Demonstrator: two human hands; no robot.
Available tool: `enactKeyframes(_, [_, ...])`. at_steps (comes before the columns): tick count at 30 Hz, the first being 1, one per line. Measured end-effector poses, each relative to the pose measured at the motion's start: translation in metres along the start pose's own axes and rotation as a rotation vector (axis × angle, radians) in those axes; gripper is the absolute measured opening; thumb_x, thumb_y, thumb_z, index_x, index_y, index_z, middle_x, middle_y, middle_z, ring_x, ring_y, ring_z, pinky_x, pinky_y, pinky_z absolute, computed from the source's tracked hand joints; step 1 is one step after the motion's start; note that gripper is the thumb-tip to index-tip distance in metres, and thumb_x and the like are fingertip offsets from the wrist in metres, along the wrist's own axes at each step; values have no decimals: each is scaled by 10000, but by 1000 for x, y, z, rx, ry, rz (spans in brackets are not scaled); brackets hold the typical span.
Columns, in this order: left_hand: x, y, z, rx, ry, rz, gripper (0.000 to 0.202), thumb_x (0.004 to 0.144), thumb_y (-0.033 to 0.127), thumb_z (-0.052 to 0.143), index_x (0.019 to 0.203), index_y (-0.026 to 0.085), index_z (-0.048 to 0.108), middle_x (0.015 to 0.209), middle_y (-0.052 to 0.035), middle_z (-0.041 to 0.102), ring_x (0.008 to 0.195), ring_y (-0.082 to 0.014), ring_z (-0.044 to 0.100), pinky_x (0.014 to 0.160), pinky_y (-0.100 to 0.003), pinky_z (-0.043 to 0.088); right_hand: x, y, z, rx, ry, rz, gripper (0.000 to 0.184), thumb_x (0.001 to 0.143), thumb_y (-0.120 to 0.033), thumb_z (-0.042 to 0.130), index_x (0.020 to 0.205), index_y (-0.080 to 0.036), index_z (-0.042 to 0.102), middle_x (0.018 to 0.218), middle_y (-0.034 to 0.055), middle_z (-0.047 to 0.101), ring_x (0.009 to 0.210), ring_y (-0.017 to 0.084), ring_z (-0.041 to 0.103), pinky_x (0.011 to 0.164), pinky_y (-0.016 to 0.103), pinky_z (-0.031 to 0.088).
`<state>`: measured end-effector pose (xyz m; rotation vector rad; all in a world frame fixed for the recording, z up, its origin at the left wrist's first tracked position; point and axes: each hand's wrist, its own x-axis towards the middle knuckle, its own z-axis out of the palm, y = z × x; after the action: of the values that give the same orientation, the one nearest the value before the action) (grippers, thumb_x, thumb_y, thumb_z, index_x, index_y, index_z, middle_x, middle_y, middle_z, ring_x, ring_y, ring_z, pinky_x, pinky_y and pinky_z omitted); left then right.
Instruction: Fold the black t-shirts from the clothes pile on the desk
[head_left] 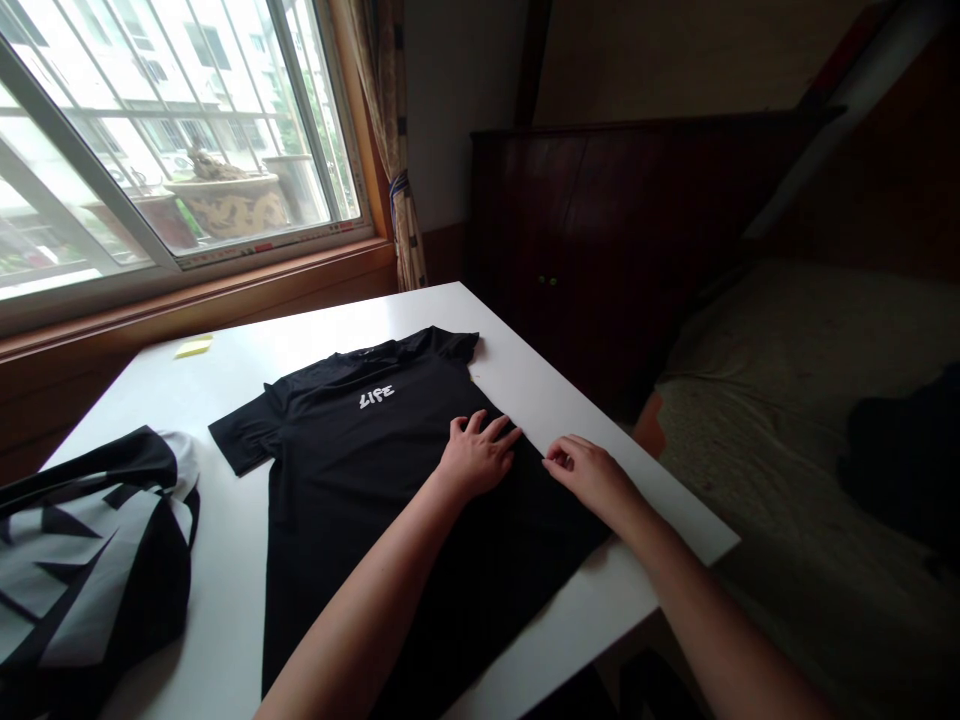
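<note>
A black T-shirt (352,470) with white lettering on its chest lies spread on a white table (637,590). Its collar and sleeves point toward the window side, and its lower part runs toward me. My left hand (480,455) rests on the shirt near its right side edge, palm down with the fingers spread. Just to the right, my right hand (592,480) has its thumb and forefinger pinched together at that same side edge. The fabric between those fingertips is mostly hidden. My left forearm covers part of the shirt's middle.
Another black, white and grey garment (90,570) lies bunched at the table's left. A small yellow pad (193,346) is at the far left edge. Beyond stand a barred window (172,130), a tied curtain (405,220) and a dark cabinet (570,220); a bed (810,350) is at right.
</note>
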<state>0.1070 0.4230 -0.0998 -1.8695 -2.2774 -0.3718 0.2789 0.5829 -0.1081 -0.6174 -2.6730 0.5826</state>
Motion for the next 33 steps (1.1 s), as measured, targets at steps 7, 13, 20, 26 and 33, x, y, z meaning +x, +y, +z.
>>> enactKeyframes(7, [1, 8, 1, 3, 4, -18, 453, 1009, 394, 453, 1455, 339, 508, 1522, -50, 510, 1386, -370, 380, 1048, -629, 377, -26, -5, -21, 51, -148, -37, 80, 797, -155, 585, 818, -232, 584, 880, 5, 624, 680, 151, 601, 673, 282, 462])
enactKeyframes(13, [1, 12, 7, -17, 21, -3, 465, 1003, 326, 469, 1461, 252, 499, 1527, -115, 498, 1377, -347, 421, 1122, -655, 320, -36, 1, -26, -3, -138, 12, 88, 814, -173, 569, 747, -226, 589, 827, 17, 621, 703, 177, 596, 682, 297, 444])
enactKeyframes(20, [-4, 13, -1, -76, 4, 162, 347, 1006, 320, 498, 1322, 256, 625, 1419, -53, 600, 1331, -263, 488, 1193, -511, 312, -40, 11, -27, 115, -163, 138, 101, 850, -283, 591, 783, -228, 642, 828, 25, 687, 753, 208, 629, 695, 304, 435])
enactKeyframes(26, [-6, 20, -5, -118, -33, 303, 365, 1030, 315, 451, 1357, 267, 606, 1410, -35, 601, 1317, -226, 512, 1190, -434, 338, -42, 17, -25, 176, -164, 185, 131, 852, -338, 609, 801, -227, 657, 831, 27, 702, 789, 224, 640, 717, 312, 438])
enactKeyframes(33, [-8, 18, -2, -117, -33, 294, 437, 1028, 350, 453, 1458, 303, 509, 1482, -31, 540, 1386, -246, 454, 1208, -484, 291, -47, 20, -25, 187, -131, 116, 110, 854, -317, 613, 814, -226, 660, 843, 30, 676, 745, 203, 608, 696, 310, 445])
